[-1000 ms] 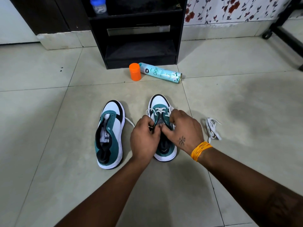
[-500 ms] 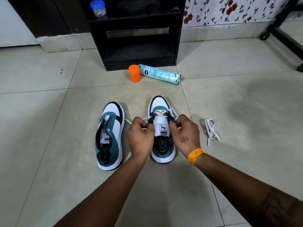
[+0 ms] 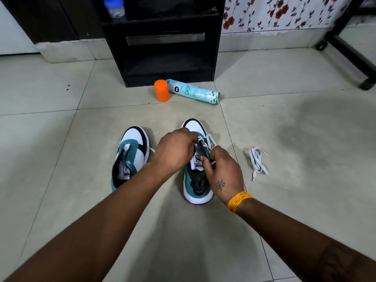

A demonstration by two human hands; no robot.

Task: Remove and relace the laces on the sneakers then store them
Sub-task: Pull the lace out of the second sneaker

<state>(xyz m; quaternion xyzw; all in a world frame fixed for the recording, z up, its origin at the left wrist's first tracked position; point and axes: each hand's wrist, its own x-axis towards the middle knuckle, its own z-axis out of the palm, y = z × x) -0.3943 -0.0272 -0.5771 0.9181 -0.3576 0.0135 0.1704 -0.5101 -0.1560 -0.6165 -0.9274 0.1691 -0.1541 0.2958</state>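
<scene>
Two sneakers sit on the tile floor (image 3: 61,180) at frame centre, toes pointing to the top. The left sneaker (image 3: 130,157) has bare eyelets; a bit of white lace end shows at its right side. The right sneaker (image 3: 198,174) carries a lace (image 3: 210,139) partway up the eyelets. The left hand (image 3: 175,151) reaches across the toe end, fingers curled and pinching the lace near the lower eyelets. The right hand (image 3: 223,171) pinches the eyelet flap or the lace on the shoe's right side, thumb on the tongue; which one exactly is hard to tell. A loose lace (image 3: 257,162) lies bunched on the floor, right of centre, well apart from the shoes.

Handling, as judged: the lace is flat, soft, limp and light, won't push through holes, so grip it just behind the stiff tip and pull slack from the far side. The sneaker is light and slides on smooth tile, so steady it by the eyelet flap or heel. The tongue is floppy.

Top centre: a black shelf unit (image 3: 162,47), likely storage. An orange cap (image 3: 161,90) and a spray can (image 3: 195,94) lie in front of it.
</scene>
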